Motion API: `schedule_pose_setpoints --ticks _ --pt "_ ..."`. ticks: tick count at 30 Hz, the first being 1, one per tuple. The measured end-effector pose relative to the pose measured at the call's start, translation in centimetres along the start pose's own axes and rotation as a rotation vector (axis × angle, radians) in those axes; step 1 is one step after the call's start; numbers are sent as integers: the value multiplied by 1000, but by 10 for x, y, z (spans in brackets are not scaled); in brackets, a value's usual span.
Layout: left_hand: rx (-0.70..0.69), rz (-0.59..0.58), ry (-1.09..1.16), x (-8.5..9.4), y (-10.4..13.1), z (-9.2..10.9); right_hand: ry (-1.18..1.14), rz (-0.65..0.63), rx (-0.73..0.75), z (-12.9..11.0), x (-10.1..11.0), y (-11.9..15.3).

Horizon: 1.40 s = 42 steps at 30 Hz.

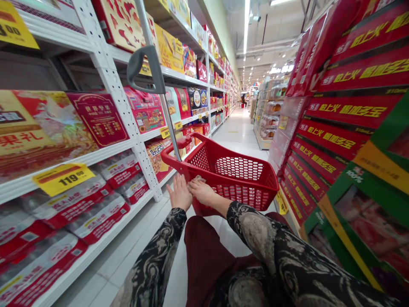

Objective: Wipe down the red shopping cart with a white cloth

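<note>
A red shopping basket with perforated walls stands on the floor in front of my knees, a grey pull handle rising on a metal pole from its left end. My right hand holds a crumpled, light greyish cloth against the basket's near upper corner. Just left of it, my left hand is held up by the same corner, fingers stretched out and holding nothing. Whether its fingertips touch the basket I cannot tell. Part of the cloth is hidden under my right fingers.
White shelving with boxed goods and bottle packs runs along the left. Stacked red drink cartons and green boxes rise close on the right. The tiled aisle stretches ahead, with a seated person far off.
</note>
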<state>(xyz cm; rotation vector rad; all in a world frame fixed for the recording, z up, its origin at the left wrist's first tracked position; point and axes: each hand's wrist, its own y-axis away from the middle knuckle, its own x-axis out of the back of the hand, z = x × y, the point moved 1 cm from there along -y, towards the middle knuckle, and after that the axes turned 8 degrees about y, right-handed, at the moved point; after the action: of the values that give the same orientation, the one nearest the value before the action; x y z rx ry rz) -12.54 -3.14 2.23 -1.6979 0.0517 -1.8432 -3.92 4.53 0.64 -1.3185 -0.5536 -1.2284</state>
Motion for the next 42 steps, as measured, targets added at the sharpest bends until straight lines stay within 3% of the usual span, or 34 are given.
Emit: schedule_pose_setpoints --ticks 3,6,8,11,15,21,29,33,39,42 --pt "-47 25 10 13 -16 5 -89 159 -58 11 15 3" --pt "-128 20 0 25 -32 13 -154 307 -258 31 32 4" --pt "-183 -31 -23 30 -40 21 -189 300 -446 44 36 9" --pt "-241 -158 -60 32 -46 36 -236 183 -635 56 33 26" --pt "-284 -224 -93 31 -45 49 -197 188 -631 60 27 60" --pt "-277 -184 -148 28 -34 54 -37 226 -603 69 26 117" --pt "-249 -127 -179 23 -18 66 131 240 -691 94 27 188" --pt "-271 -114 -179 18 -14 83 159 215 -787 103 29 198" --pt "-383 -273 -58 2 2 133 117 185 -804 106 43 184" --pt "-375 -296 -38 -2 7 144 113 187 -780 110 44 184"
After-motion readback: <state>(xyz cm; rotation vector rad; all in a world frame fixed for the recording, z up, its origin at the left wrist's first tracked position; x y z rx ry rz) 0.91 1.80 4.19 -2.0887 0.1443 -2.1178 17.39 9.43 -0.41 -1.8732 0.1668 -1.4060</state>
